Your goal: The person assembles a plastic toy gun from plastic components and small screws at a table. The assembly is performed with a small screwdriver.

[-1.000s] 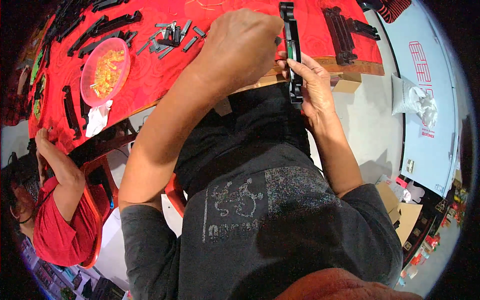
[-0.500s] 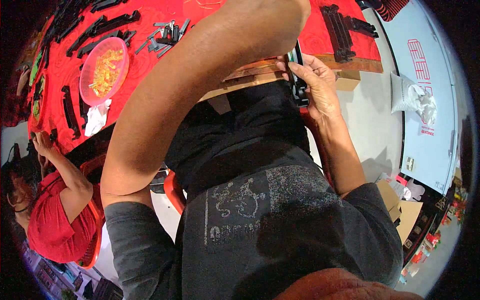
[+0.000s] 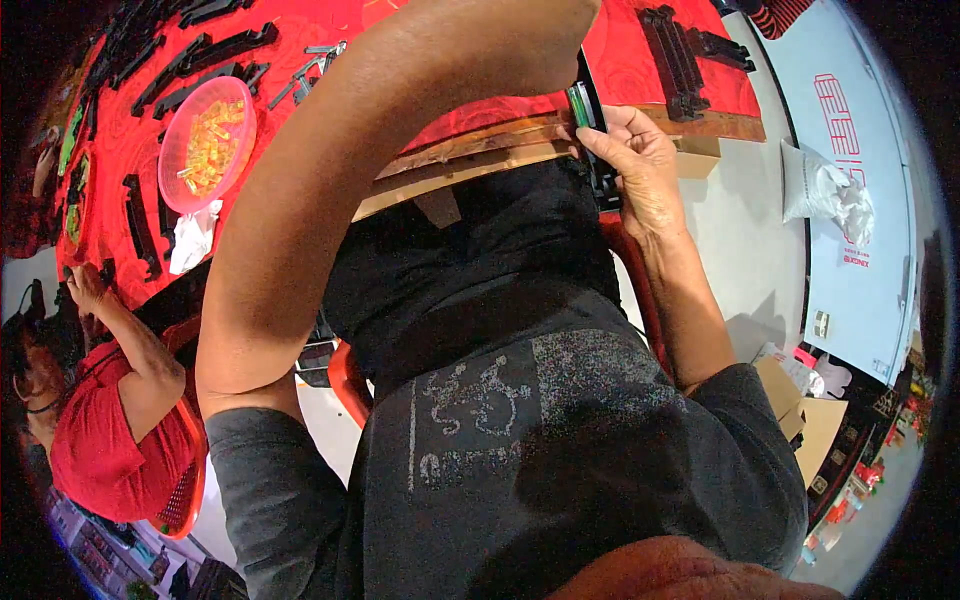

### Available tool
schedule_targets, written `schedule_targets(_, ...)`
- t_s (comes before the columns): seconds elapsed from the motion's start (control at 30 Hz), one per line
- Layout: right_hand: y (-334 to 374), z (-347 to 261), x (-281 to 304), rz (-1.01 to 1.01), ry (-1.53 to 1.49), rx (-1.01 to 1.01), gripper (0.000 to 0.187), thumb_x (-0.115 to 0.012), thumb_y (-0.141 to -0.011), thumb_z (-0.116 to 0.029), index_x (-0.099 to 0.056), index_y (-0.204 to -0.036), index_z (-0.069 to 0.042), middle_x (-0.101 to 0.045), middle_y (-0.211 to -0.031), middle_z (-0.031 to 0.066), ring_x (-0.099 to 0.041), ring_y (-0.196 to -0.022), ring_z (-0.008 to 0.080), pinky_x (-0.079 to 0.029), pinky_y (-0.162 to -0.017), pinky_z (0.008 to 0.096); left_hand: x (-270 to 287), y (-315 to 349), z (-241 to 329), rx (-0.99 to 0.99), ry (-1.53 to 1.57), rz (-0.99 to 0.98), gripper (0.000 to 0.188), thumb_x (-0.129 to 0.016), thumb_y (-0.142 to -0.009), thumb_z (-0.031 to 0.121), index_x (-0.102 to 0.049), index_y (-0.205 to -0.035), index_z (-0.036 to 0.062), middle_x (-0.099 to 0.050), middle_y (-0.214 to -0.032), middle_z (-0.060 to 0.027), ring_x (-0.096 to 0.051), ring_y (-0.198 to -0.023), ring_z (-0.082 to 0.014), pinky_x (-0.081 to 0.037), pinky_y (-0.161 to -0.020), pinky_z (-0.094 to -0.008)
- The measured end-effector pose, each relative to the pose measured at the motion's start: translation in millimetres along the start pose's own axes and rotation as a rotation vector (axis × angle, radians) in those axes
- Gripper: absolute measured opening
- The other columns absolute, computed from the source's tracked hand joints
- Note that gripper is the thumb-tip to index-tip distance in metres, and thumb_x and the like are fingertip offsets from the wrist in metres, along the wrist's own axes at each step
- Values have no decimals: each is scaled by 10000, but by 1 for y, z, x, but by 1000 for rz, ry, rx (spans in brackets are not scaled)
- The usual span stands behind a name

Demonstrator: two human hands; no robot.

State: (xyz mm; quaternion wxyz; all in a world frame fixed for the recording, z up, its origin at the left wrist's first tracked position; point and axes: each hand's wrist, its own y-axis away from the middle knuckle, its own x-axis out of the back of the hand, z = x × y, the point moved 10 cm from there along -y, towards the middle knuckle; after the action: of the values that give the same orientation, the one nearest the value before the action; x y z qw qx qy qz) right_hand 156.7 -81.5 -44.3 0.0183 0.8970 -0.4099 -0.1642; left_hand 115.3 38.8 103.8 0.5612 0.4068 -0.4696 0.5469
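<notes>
"Black housing (image 3: 605,188): where was it?"

"At the wooden table edge (image 3: 480,145), near end over the lap (image 3: 450,265). The right hand (image 3: 643,165) pinched it between thumb and fingers, thumb beside a green strip (image 3: 579,103)."

"And the left?"

"The left forearm (image 3: 390,110) crossed the red cloth (image 3: 302,20) and ran off the upper edge. Hand out of sight; no telling whether spread or pinching."

"Main hazard?"

"A slip, I judged. The only grip I could see sat low, the upper end hidden behind the forearm. A hard push up there could have twisted the piece loose and dropped it. Stray thumb pressure might have shifted the strip; I couldn't see whether it was fixed."

"Others?"

"Small grey pieces (image 3: 312,70) lay beside the forearm, partly covered; a careless sweep could have scattered them. The pink bowl (image 3: 240,157) of amber pieces (image 3: 212,145) stood near the table's edge. A dragged cloth might have tipped it."
</notes>
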Motion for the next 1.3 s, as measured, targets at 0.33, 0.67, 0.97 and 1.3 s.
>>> schedule_targets(0.33,-2,-8,4,-9,81,102,320,-720,-759,66,-602,-1048,-2,-687,-946,82,-647,-840,114,-516,-780,247,5,6,-5,22,117,49,98,-566,-682,23,-588,-619,-49,-553,-613,-242,-598,-625,-375,-487,-605,-437)
schedule_targets(0.67,-4,-7,-1,-104,-80,60,375,-677,-798,50,-567,-1154,12,-668,-1051,123,-651,-951,159,-519,-847,267,12,12,-4,75,144,113,105,-563,-729,11,-603,-673,-69,-581,-646,-244,-617,-661,-373,-494,-648,-431)
schedule_targets(0.97,-3,-4,-2,-105,-62,19,365,-669,-817,1,-590,-1174,11,-676,-1067,134,-658,-959,165,-516,-848,260,14,17,-3,80,226,117,100,-563,-743,-1,-608,-689,-73,-595,-645,-231,-624,-637,-331,-492,-626,-411)
schedule_targets(1.3,3,-28,13,121,405,328,428,-716,-777,44,-554,-1172,12,-637,-1050,43,-601,-928,95,-473,-858,243,3,42,-26,61,101,391,200,-575,-758,52,-660,-938,24,-642,-795,-213,-664,-730,-344,-517,-649,-368)
